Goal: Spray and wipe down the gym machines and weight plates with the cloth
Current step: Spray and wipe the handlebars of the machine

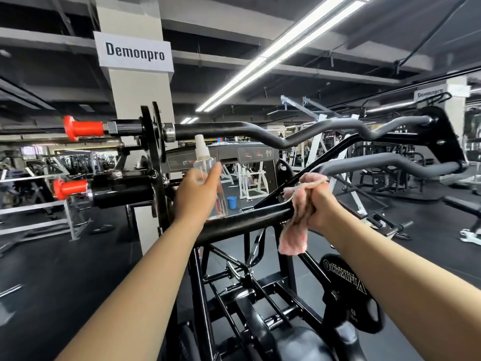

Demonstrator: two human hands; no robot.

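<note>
My left hand (196, 194) grips a clear spray bottle (208, 175) with a white nozzle, held upright in front of the black machine. My right hand (321, 204) clutches a pink cloth (295, 227) against the machine's thick black crossbar (242, 221), with the cloth's loose end hanging below the bar. Grey curved handles (320, 134) run across above and behind both hands. A black Olympia weight plate (346, 285) sits low on the right, under my right forearm.
Two plate-loading sleeves with red end caps (83, 128) stick out to the left at hand height. A pillar with a Demonpro sign (135, 52) stands behind. The machine's black frame (234, 295) fills the space below. Other machines and a blue bucket (231, 201) stand on the dark floor.
</note>
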